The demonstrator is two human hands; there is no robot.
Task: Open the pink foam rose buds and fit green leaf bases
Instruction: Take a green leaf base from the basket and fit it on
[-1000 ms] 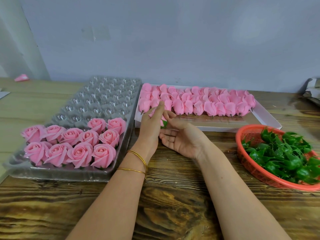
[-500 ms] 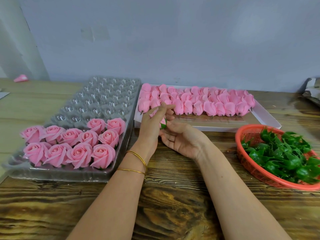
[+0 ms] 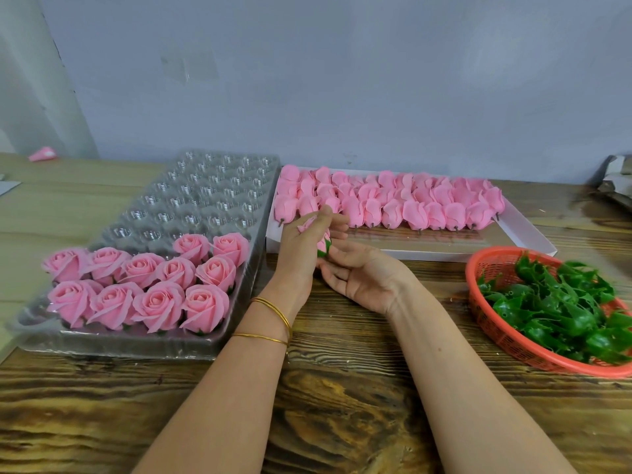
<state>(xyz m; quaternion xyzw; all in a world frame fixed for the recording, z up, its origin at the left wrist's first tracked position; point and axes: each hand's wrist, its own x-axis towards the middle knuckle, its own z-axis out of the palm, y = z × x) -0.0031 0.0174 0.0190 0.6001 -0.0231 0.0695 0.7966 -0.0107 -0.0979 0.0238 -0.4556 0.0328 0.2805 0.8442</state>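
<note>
In the middle of the table [image 3: 342, 388], just near of the white tray [image 3: 427, 251], the left hand [image 3: 297, 249] grips the petals of one pink rose bud [image 3: 309, 223], while the right hand [image 3: 364, 280], palm up, pinches its green leaf base [image 3: 324, 250] with the fingertips.

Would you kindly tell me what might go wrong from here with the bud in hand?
1. The left hand holds the pink bud among curled fingers; squeezing may crease its foam petals.
2. The green leaf base shows only partly beneath the bud, by the right hand; seated crooked, it may slip off.
3. The left forearm lies close beside the clear tray; a sideways move may jostle the finished roses.
</note>
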